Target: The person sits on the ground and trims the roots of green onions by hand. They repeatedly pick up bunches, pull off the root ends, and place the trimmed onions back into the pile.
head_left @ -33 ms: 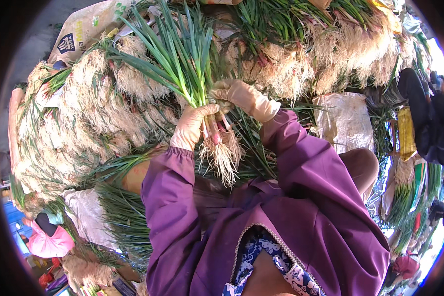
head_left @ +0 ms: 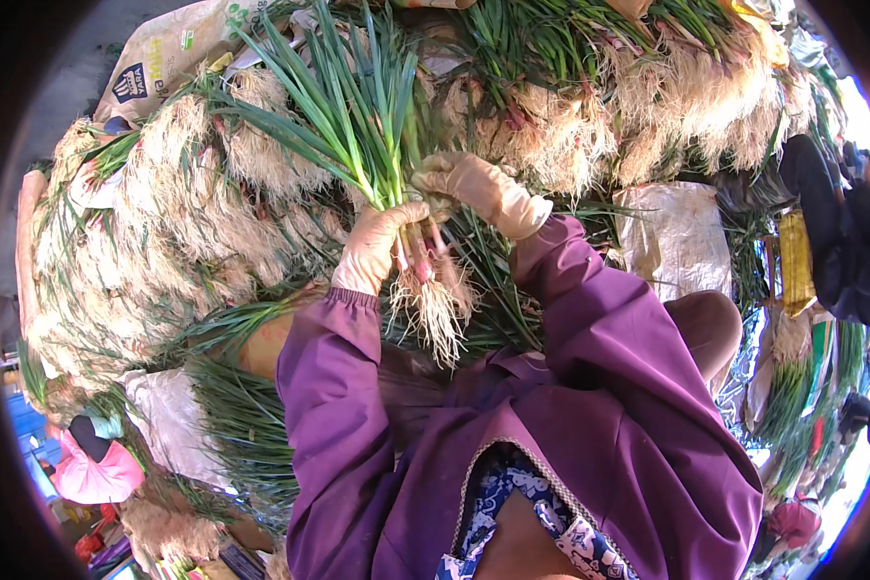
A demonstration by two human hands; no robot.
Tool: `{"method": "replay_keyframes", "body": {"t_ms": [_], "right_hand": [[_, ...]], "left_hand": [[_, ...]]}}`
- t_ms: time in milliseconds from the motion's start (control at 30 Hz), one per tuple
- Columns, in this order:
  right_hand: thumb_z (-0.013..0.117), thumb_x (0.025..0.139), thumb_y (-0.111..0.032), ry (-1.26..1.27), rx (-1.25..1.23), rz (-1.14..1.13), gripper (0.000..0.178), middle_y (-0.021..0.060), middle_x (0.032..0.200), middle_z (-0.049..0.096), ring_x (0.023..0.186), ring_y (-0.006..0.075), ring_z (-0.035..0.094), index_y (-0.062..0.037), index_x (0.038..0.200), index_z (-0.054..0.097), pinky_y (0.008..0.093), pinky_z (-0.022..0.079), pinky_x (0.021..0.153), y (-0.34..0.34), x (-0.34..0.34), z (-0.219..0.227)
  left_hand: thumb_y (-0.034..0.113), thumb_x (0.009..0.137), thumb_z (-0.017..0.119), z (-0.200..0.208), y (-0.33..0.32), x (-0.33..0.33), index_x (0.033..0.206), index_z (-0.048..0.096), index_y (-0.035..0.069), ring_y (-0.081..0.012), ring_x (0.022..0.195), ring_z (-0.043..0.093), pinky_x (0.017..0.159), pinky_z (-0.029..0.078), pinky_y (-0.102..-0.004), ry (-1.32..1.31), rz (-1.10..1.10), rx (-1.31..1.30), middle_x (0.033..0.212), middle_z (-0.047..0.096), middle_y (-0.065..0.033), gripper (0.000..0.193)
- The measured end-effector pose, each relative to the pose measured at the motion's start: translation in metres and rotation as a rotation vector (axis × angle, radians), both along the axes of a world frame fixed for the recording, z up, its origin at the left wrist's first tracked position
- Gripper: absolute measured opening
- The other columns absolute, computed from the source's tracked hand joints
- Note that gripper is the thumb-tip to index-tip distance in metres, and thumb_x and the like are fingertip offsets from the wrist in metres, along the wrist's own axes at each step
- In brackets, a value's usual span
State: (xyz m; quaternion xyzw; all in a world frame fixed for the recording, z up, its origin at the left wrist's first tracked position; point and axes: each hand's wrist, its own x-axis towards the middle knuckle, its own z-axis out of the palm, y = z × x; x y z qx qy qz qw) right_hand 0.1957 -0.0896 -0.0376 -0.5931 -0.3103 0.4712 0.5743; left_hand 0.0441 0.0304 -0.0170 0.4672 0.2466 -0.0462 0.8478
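Note:
My left hand (head_left: 367, 249), in a pale glove, is closed round a bunch of green garlic (head_left: 382, 159). Its long leaves point away from me, and its pinkish stem ends and pale stringy roots (head_left: 433, 314) hang toward my lap. Just right of the bunch, my right hand (head_left: 466, 184), gloved too, has its fingers curled together against a stalk at the bunch's edge. That stalk's leaves and roots are smeared by motion, and the fingertips are partly hidden.
Heaps of green garlic with matted roots (head_left: 164, 242) lie to the left, with more root bundles (head_left: 686, 106) at the far right. A whitish sack (head_left: 672, 237) lies right of my arm, and a printed sack (head_left: 164, 58) far left. A person in pink (head_left: 97, 469) is at lower left.
My right hand has shifted very slightly, and the stalk and roots at the bunch's right edge look more blurred. My left hand and its bunch are in the same place.

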Motion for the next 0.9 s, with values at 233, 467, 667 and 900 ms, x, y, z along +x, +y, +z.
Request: {"method": "replay_keyframes", "body": {"t_ms": [233,467,667,900], "right_hand": [[0.058,0.095,-0.027,-0.053,-0.059,-0.234,0.025,-0.0007,0.084,0.068,0.060,0.0042,0.047,-0.0045,0.103,0.063,0.0196,0.039,0.054,-0.025,0.013,-0.016],[0.061,0.091,-0.034,-0.452,-0.038,-0.046,0.032,0.0066,0.090,0.071,0.081,0.0183,0.065,-0.0043,0.101,0.068,0.0291,0.050,0.078,-0.032,0.018,-0.050],[0.062,0.085,-0.043,-0.958,-0.718,0.859,0.042,0.0155,0.093,0.069,0.088,0.0324,0.066,-0.0018,0.093,0.069,0.0415,0.054,0.078,-0.082,-0.017,-0.053],[0.055,0.090,-0.006,-1.475,-0.827,-0.382,0.028,0.0196,0.094,0.063,0.083,0.0263,0.066,0.0048,0.115,0.054,0.0318,0.057,0.070,0.002,0.091,-0.005]], "left_hand": [[0.011,0.083,0.069,0.001,0.031,-0.006,0.098,0.065,-0.007,-0.0200,0.077,0.067,0.066,0.056,-0.0302,-0.105,0.276,0.031,0.094,0.069,-0.0153,0.024],[0.012,0.084,0.070,0.005,0.023,0.003,0.096,0.062,-0.003,-0.0156,0.069,0.062,0.064,0.053,-0.0273,-0.144,0.321,0.016,0.089,0.069,-0.0141,0.020],[0.016,0.084,0.071,0.019,0.041,0.010,0.097,0.061,0.001,-0.0140,0.066,0.061,0.058,0.053,-0.0264,-0.258,0.375,0.028,0.090,0.068,-0.0143,0.023],[0.014,0.082,0.073,-0.012,0.024,0.038,0.095,0.063,-0.001,-0.0172,0.065,0.062,0.054,0.052,-0.0290,-0.107,0.365,-0.035,0.083,0.069,-0.0125,0.022]]}}
